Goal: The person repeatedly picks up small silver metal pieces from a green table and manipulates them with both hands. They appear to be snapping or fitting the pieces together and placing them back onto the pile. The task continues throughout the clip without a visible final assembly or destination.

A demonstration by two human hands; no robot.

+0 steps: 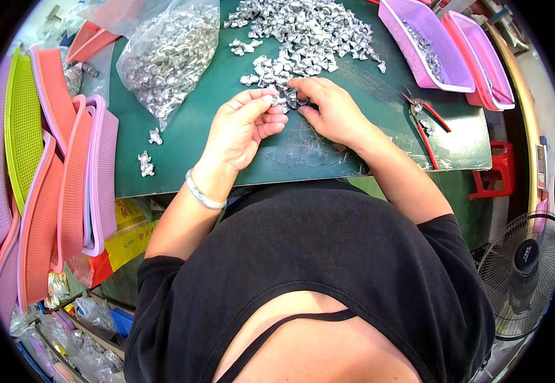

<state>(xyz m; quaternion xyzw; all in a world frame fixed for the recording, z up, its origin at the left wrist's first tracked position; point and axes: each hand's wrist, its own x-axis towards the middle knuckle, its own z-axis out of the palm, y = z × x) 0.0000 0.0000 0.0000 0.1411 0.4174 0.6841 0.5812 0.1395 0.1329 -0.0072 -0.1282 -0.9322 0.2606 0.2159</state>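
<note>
My left hand (242, 124), with a pale bangle on its wrist, is closed in a pinch at the near edge of the heap. Between its thumb and forefinger is a small silver metal piece (275, 99), partly covered by the fingers. Just to the right, my right hand (335, 112) reaches in with thumb and fingers curved and apart. Its fingertips touch or nearly touch a few loose silver pieces (293, 97). Beyond both hands spreads a large heap of silver metal pieces (312, 32) on the green tabletop (191, 150).
A clear bag (172, 60) full of silver pieces stands left of the heap. Two stray pieces (146, 164) lie nearer. Red-handled cutting pliers (423, 124) rest at right, below a purple basket (431, 45). Stacked plastic baskets (70, 185) crowd the left; a fan (525, 258) stands at right.
</note>
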